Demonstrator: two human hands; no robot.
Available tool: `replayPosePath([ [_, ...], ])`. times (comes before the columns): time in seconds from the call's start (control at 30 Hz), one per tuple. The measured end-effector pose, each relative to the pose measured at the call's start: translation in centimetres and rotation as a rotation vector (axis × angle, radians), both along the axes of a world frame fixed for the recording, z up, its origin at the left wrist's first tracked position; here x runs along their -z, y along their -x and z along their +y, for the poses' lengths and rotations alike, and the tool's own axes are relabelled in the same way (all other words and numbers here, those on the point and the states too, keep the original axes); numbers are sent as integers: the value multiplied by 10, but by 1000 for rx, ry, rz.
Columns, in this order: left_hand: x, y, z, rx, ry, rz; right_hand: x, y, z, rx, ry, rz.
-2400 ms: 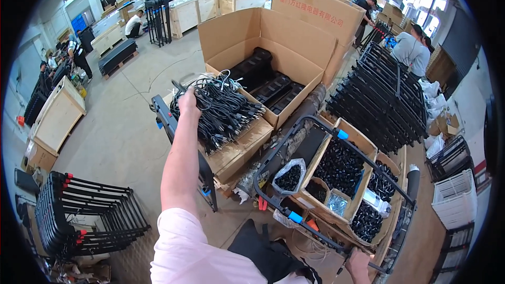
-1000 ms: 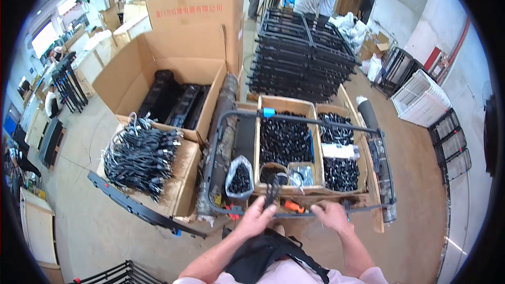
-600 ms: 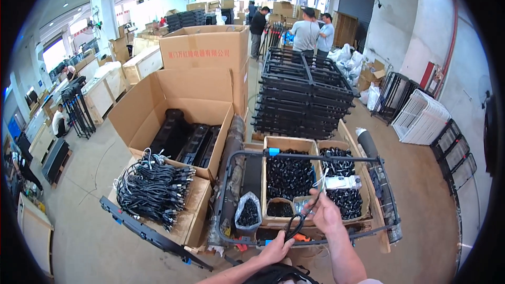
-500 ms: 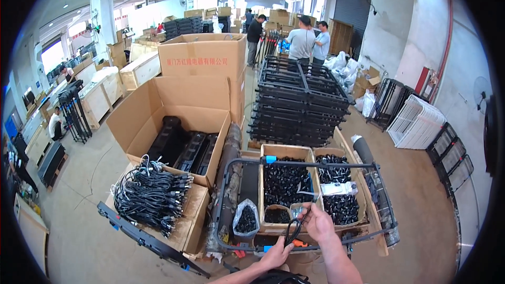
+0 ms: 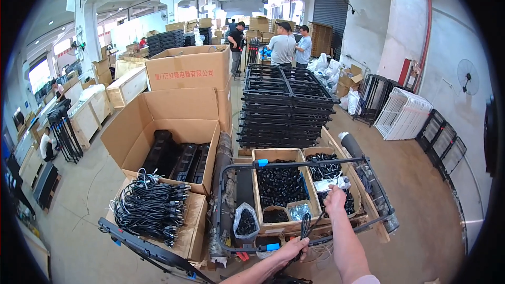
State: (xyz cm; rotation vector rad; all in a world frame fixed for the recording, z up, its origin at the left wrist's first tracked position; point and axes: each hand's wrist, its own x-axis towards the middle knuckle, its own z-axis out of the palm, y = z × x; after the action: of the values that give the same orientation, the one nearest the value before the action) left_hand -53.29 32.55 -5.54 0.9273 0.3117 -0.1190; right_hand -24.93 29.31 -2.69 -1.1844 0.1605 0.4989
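My left hand (image 5: 295, 249) is closed around a black cable (image 5: 305, 225) gathered in a narrow loop, near the front bar of a black tube frame (image 5: 284, 162) with blue clips. One strand runs from the loop up to my right hand (image 5: 334, 201), whose fingers pinch it; the strand's end is hidden there. My right hand hovers above the right compartment of a wooden box (image 5: 255, 179) full of small black parts. A white packet (image 5: 342, 182) lies just beyond my fingers. Silver bits in a clear bag (image 5: 300, 212) lie in the box.
At left a bundle of black cables (image 5: 150, 202) lies on a carton, before an open cardboard box (image 5: 184, 115) holding black parts. Stacked black frames (image 5: 284, 110) stand ahead. A bag of black pieces (image 5: 245, 221) sits beside the wooden box. Several people stand or crouch farther off.
My right hand has moved up and right, away from my left hand, drawing out a strand. My left hand has shifted slightly right, still holding the loop. The view has turned a little.
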Motion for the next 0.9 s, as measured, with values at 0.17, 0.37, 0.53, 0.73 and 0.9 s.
replayPosePath([
  [0.17, -28, 20, -4, 60, -141, 14, 2, -36, 0, 99, 0, -75],
  [0.37, -59, 49, -33, 51, -362, 134, 0, -60, -21, 168, -17, -58],
  [0.53, -36, 70, -68, 74, -986, 137, 4, -61, -63, 186, -47, -65],
  [0.73, 8, 116, -104, 123, -1236, 364, -67, 42, -111, -290, -158, -289],
  [0.9, -42, 117, -102, -109, -1372, 123, -101, 114, -182, -547, -303, -262],
])
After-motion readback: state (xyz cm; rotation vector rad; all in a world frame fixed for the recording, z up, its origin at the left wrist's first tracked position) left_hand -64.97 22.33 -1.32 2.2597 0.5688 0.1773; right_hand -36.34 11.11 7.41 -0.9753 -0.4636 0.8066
